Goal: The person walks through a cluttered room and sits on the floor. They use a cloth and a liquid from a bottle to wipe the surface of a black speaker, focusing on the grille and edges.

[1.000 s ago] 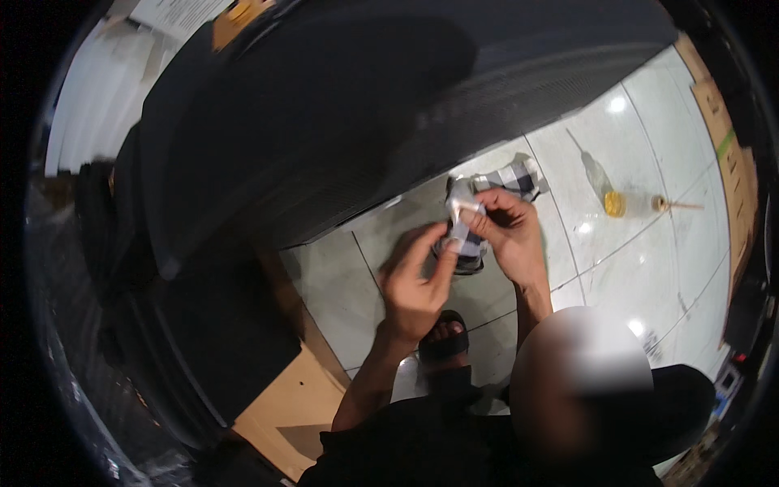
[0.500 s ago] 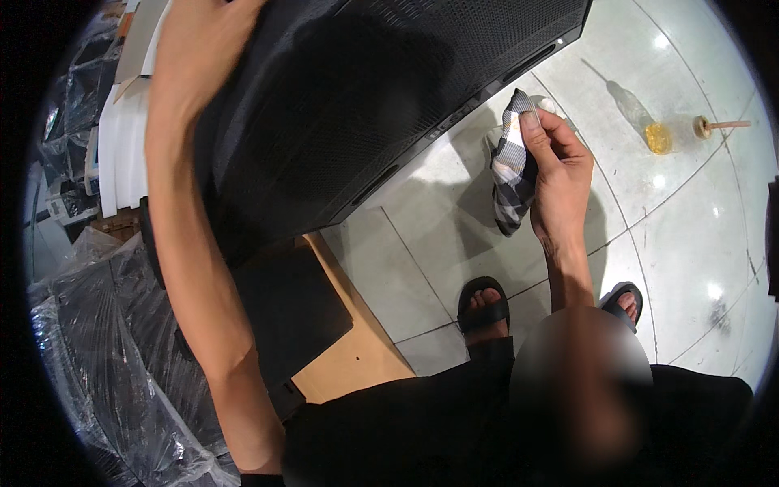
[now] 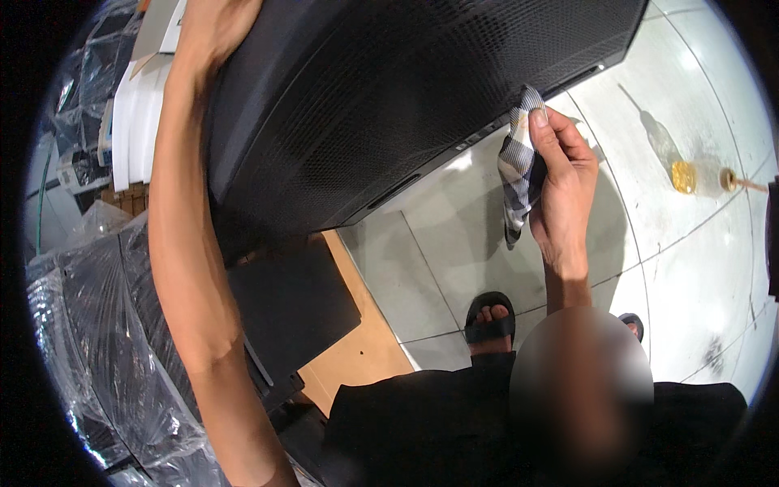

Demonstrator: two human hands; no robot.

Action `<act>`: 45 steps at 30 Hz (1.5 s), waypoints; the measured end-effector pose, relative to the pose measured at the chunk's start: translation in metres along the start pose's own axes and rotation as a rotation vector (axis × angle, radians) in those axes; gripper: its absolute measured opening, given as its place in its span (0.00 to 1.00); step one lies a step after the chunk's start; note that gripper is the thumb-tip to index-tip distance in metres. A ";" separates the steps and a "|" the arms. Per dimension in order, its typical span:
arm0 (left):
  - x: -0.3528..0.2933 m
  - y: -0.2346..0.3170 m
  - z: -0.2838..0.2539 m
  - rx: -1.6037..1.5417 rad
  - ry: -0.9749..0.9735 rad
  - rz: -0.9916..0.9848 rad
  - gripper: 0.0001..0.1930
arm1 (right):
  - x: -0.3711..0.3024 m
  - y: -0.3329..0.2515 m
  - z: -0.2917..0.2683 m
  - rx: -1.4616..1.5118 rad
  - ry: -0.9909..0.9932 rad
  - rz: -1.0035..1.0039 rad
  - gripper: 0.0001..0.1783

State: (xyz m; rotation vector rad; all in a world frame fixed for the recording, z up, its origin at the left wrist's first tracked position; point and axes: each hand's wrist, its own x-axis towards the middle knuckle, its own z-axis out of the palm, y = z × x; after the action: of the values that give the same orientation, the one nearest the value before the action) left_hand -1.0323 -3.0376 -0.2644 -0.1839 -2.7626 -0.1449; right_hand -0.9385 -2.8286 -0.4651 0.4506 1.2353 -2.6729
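Observation:
A folded black-and-white checkered cloth is pinched between the thumb and fingers of my right hand. The cloth hangs at the edge of a large black box-like cabinet with a perforated mesh face, perhaps a speaker. I cannot tell whether the cloth touches it. At the top left, my left hand lies against the cabinet's far left side. Its fingers are cut off by the picture's upper edge, so their pose is hidden.
A clear bottle with yellow liquid and a stick in its neck is on the tiled floor at right. Plastic-wrapped goods and white cartons are stacked at left. A black panel lies over a tan board below the cabinet.
The view has shifted slightly, so the cabinet, floor and bottle appear further right. The cloth now overlaps the cabinet's lower edge in the picture. My right hand keeps its pinch on it.

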 end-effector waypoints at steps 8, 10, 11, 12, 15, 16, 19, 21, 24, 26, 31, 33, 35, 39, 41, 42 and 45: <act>0.057 -0.074 0.009 -0.060 -0.091 0.082 0.24 | -0.005 0.005 0.019 -0.018 -0.011 -0.029 0.12; 0.066 -0.088 -0.005 0.002 -0.142 0.045 0.24 | -0.010 0.000 0.028 0.018 -0.042 -0.040 0.12; 0.072 -0.098 -0.005 0.062 -0.149 0.095 0.25 | -0.011 -0.001 0.031 0.024 -0.041 -0.058 0.12; 0.078 -0.108 -0.004 0.069 -0.148 0.111 0.25 | -0.010 -0.002 0.033 0.031 -0.041 -0.074 0.12; 0.094 -0.130 0.002 -0.008 -0.170 0.156 0.24 | -0.009 -0.003 0.036 0.026 -0.021 -0.127 0.12; 0.098 -0.132 0.005 -0.043 -0.180 0.148 0.24 | -0.007 -0.003 0.038 0.038 -0.010 -0.129 0.12; 0.106 -0.142 0.007 -0.070 -0.205 0.157 0.23 | -0.003 -0.003 0.045 -0.037 -0.026 -0.180 0.12; 0.114 -0.146 0.008 0.015 -0.224 0.124 0.23 | 0.001 -0.005 0.049 -0.089 -0.036 -0.203 0.12; 0.121 -0.160 0.009 0.057 -0.219 0.159 0.23 | 0.007 -0.007 0.059 -0.160 -0.030 -0.233 0.13; 0.124 -0.166 0.012 0.013 -0.217 0.184 0.23 | 0.012 -0.006 0.067 -0.171 -0.015 -0.256 0.14; 0.126 -0.171 0.011 -0.049 -0.255 0.136 0.26 | 0.024 -0.012 0.081 -0.342 -0.024 -0.385 0.15; 0.127 -0.173 0.014 -0.144 -0.244 0.198 0.26 | 0.029 -0.017 0.089 -0.404 -0.031 -0.441 0.15; 0.129 -0.173 0.013 -0.151 -0.252 0.224 0.26 | 0.036 -0.020 0.099 -0.399 -0.052 -0.509 0.14; 0.132 -0.179 0.012 -0.077 -0.243 0.271 0.26 | 0.049 -0.028 0.112 -0.494 -0.094 -0.612 0.14; 0.134 -0.184 0.013 -0.058 -0.240 0.281 0.26 | 0.056 -0.031 0.119 -0.550 -0.105 -0.687 0.14; 0.135 -0.186 0.013 -0.036 -0.255 0.255 0.26 | 0.061 -0.032 0.122 -0.578 -0.112 -0.724 0.13; 0.141 -0.195 0.017 -0.002 -0.243 0.267 0.26 | 0.076 -0.037 0.137 -0.720 -0.154 -0.986 0.13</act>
State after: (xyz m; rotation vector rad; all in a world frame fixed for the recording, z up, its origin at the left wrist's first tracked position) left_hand -1.1968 -3.2123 -0.2433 -0.6041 -2.9417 -0.0573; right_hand -1.0480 -2.9110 -0.3806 -0.6108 2.6856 -2.4416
